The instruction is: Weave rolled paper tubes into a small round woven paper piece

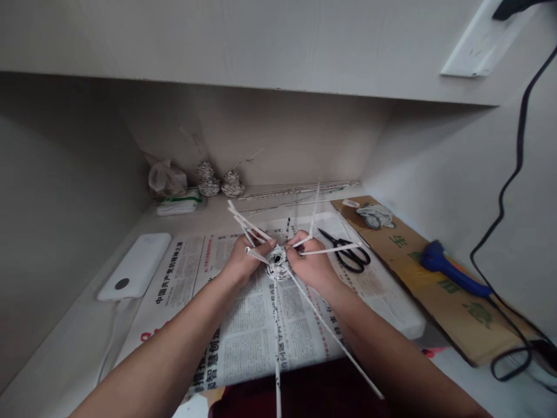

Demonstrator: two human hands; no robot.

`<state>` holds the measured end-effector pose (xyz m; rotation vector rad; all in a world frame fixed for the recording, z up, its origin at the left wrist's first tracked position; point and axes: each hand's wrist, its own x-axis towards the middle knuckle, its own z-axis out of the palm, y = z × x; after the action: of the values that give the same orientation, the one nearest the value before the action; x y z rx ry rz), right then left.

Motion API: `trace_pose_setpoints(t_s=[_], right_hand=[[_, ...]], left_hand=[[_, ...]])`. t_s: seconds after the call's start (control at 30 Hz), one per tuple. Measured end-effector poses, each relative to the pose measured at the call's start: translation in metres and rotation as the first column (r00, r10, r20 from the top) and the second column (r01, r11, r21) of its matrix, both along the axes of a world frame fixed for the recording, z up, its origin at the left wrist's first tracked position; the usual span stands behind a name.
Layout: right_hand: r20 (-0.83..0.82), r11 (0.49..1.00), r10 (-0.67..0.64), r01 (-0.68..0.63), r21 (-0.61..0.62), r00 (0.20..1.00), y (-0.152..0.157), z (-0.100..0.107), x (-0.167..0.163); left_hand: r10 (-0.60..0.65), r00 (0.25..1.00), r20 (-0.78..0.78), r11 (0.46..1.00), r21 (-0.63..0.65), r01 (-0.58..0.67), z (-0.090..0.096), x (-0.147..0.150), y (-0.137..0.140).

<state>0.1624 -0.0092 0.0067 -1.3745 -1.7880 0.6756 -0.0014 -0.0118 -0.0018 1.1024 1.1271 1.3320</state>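
Note:
Between my hands is a small round weave of rolled newspaper strips point(278, 270), with a dark hole in its middle. Long paper strips stick out from it on all sides, two of them running down toward me. My left hand point(249, 255) grips its left edge, fingers closed by the strip bases. On the right edge, my right hand point(311, 261) pinches the weave near a strip, thumb and finger together. Black-handled scissors point(350, 253) lie just right of my right hand. Under everything is a newspaper sheet point(243, 337).
Two finished-looking gourd-shaped weaves point(209, 184) stand at the back beside a plastic bag point(166, 178) and a tissue pack point(179, 204). Loose paper rods point(300, 190) lie behind. A white power bank point(136, 268) is left; a blue glue gun point(455, 273) rests on cardboard point(439, 313) at right.

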Motion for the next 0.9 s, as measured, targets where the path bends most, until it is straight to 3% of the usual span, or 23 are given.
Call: trace_pose_setpoints(t_s=[0.23, 0.43, 0.5, 0.63, 0.77, 0.9], right_hand=[[0.023, 0.998, -0.022, 0.021, 0.059, 0.999, -0.003, 0.001, -0.004], [-0.115, 0.998, 0.011, -0.004, 0.058, 0.993, -0.001, -0.006, -0.004], [-0.239, 0.999, 0.029, -0.025, 0.021, 0.97, 0.002, -0.008, -0.005], [-0.496, 0.984, -0.025, -0.066, -0.165, 0.868, 0.008, -0.006, -0.007], [-0.617, 0.947, 0.006, -0.203, -0.25, 0.787, 0.01, -0.005, -0.008], [-0.483, 0.978, 0.056, -0.145, -0.148, 0.874, 0.011, -0.006, -0.005]], left_hand=[[-0.016, 0.999, 0.051, 0.999, -0.032, 0.018, 0.002, 0.002, 0.0], [0.035, 0.999, 0.009, 0.999, -0.023, -0.035, 0.004, 0.003, -0.002], [0.046, 0.999, 0.001, 0.999, -0.011, -0.046, 0.004, 0.003, -0.001], [0.079, 0.997, -0.011, 0.997, 0.005, -0.079, 0.0, 0.004, 0.0], [0.085, 0.996, -0.014, 0.996, 0.013, -0.085, 0.0, 0.005, -0.001], [0.064, 0.998, -0.029, 0.998, -0.02, -0.064, 0.0, 0.005, -0.002]])
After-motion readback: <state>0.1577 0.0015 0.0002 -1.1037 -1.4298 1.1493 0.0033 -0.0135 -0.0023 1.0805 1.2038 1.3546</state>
